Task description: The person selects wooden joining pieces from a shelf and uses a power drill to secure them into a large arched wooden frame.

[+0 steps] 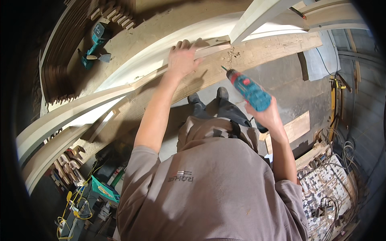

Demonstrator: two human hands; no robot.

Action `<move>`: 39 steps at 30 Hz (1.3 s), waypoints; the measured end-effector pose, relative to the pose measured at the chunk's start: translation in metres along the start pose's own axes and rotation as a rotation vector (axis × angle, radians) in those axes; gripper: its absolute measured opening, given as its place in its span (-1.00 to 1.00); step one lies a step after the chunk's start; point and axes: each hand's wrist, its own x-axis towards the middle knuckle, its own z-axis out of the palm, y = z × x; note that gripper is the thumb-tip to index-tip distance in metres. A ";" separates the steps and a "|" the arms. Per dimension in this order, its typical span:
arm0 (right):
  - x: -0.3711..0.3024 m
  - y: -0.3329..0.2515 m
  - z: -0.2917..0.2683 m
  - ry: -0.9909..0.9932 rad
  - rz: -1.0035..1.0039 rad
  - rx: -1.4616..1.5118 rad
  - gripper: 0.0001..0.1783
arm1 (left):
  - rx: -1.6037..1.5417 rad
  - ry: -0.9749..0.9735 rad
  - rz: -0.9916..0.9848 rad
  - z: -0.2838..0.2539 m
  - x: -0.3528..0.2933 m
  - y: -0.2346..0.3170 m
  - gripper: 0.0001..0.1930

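My right hand (268, 116) is wrapped round the grip of a teal cordless drill (254, 94) with a red collar. The drill's slim bit points up and left, above the near edge of a broad wooden board (265, 52). Curled wood shavings (233, 53) lie on that board. My left hand (183, 60) rests with spread fingers on a narrow wooden strip (213, 49) along the curved pale wooden piece (140, 66). Close to the strip's right end is a screw (220, 40). An upright pale post (257, 20) stands beside that end.
Another teal cordless tool (96, 42) and a scraper (103, 58) lie at the far left, near stacked curved wooden pieces (60, 60). Curved beams (72, 104) extend at left. Yellow cables (76, 209) hang lower left. A paint-spattered board (329, 184) with coiled cables stands lower right.
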 end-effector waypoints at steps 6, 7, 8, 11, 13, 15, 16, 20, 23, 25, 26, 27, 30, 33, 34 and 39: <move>0.052 -0.006 0.001 0.010 0.072 0.013 -0.58 | 0.008 -0.031 -0.007 0.006 0.005 0.003 -0.36; 0.056 -0.009 -0.001 -0.005 0.104 0.014 -0.62 | 0.032 -0.030 -0.002 0.006 0.006 0.004 -0.35; 0.059 -0.013 -0.002 -0.024 0.135 0.014 -0.67 | 0.055 -0.031 0.000 0.006 0.006 0.004 -0.35; 0.059 -0.012 0.001 -0.003 0.094 0.034 -0.73 | 0.034 0.038 0.010 0.011 0.007 0.010 -0.35; 0.054 -0.013 -0.001 0.016 0.100 0.022 -0.73 | 0.165 0.088 -0.003 0.029 0.005 0.007 -0.38; 0.056 -0.008 0.002 -0.011 0.073 0.006 -0.69 | 0.013 -0.006 -0.004 0.014 0.010 0.013 -0.35; 0.056 -0.009 -0.003 -0.041 0.044 -0.023 -0.63 | 0.007 0.004 -0.008 0.018 0.010 0.011 -0.34; 0.053 -0.017 -0.004 -0.075 0.115 0.082 -0.56 | 0.012 0.035 0.029 0.024 0.008 0.010 -0.34; 0.054 -0.027 -0.001 -0.078 0.155 0.078 -0.55 | 0.000 0.108 0.043 0.028 0.004 0.007 -0.36; 0.053 -0.030 0.002 -0.065 0.155 0.101 -0.56 | 0.014 0.114 0.055 0.033 0.005 0.004 -0.36; 0.053 -0.028 0.001 -0.055 0.142 0.124 -0.57 | 0.019 0.117 0.066 0.033 0.008 0.005 -0.36; 0.052 -0.024 -0.006 -0.027 0.133 0.130 -0.58 | 0.057 0.069 0.028 0.029 0.012 0.014 -0.35; 0.052 -0.016 0.001 0.006 0.063 0.007 -0.66 | -0.047 0.024 0.004 0.024 0.008 0.006 -0.35; 0.051 -0.029 -0.013 -0.073 0.135 -0.084 -0.67 | 0.084 -0.102 0.004 0.019 0.012 0.008 -0.37; 0.050 -0.033 -0.018 -0.102 0.174 -0.080 -0.66 | 0.085 -0.125 0.002 0.018 0.014 0.007 -0.39; 0.039 -0.094 -0.053 -0.165 0.129 0.029 -0.57 | -0.062 0.100 0.059 0.025 0.003 0.006 -0.50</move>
